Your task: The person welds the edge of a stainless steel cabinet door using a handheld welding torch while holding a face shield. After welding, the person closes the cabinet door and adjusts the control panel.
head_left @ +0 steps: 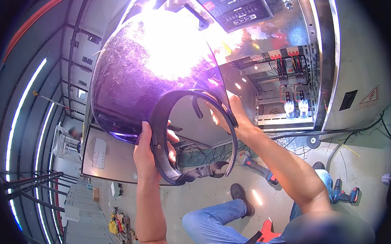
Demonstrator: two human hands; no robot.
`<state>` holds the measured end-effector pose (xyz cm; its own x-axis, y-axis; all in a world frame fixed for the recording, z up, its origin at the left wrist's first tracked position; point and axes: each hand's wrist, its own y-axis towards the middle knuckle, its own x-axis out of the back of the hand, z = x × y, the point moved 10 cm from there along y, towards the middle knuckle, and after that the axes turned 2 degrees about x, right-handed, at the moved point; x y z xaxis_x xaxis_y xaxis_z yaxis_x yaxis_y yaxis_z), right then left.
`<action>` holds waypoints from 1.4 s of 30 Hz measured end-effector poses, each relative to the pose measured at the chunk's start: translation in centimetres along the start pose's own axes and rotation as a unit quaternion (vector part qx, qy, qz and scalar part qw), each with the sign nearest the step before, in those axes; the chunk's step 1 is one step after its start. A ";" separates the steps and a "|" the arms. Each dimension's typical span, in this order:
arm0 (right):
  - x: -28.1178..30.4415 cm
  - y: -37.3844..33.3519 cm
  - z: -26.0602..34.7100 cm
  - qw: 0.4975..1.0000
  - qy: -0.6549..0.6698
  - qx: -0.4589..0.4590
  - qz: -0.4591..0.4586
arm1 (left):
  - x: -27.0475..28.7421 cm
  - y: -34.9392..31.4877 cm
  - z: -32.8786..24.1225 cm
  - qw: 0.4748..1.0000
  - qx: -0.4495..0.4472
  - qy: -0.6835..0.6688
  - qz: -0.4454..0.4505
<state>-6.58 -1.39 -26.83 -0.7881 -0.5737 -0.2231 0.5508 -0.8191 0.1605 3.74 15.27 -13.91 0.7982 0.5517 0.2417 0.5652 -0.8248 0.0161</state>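
Observation:
A dark tinted face shield [122, 87], scratched, glossy and curved, fills the upper middle, with a white glare over its top. Its black headband [160, 124] faces me, and the strap's buckle [205, 170] hangs at the lower side. My left hand [148, 152] is closed round the headband's left side, thumb on the near face and fingers behind it. On the other side, my right hand [227, 107] is closed at the headband by the shield's edge, its fingers partly hidden by the band. Both forearms are bare.
An open metal cabinet [326, 76] stands ahead, with a control panel [234, 9], breakers [276, 55] and wiring inside. On the floor lie a cordless tool [259, 167], a cordless drill [344, 191], a black cable [307, 133] and wire scraps. My jeans-clad leg [217, 220] is below.

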 end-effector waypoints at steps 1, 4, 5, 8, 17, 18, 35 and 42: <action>0.1 0.0 -0.3 0.997 0.060 -0.042 -0.013 | 0.1 0.0 0.0 1.000 0.001 0.005 0.002; 0.7 0.1 0.5 0.994 0.081 0.041 -0.053 | 0.8 -0.1 -0.1 0.999 0.013 -0.051 -0.013; 0.8 -0.1 1.0 0.991 0.060 0.102 -0.063 | 1.3 0.1 0.1 0.999 -0.011 -0.049 0.020; 0.2 -0.1 1.0 0.986 0.136 0.093 -0.018 | 3.4 0.5 -1.0 0.986 -0.095 -0.132 0.024; -0.2 0.4 0.4 0.985 0.160 0.058 0.003 | 6.7 0.1 -2.2 0.975 -0.143 -0.169 -0.025; -0.2 0.4 0.5 0.986 0.153 0.059 0.001 | 6.7 0.1 -2.1 0.976 -0.141 -0.162 -0.028; -0.5 0.8 -0.5 0.988 0.149 0.030 0.005 | 0.6 0.1 0.1 1.000 -0.018 -0.015 0.010; -0.4 0.9 -0.3 0.989 0.140 0.043 -0.002 | 0.0 0.3 0.5 0.999 -0.009 -0.046 0.012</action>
<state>-5.69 -1.86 -26.93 -0.6762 -0.5591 -0.4797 0.5126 -0.8248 0.2385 3.98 15.12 -14.39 0.8274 0.5406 0.1522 0.5429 -0.8393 0.0298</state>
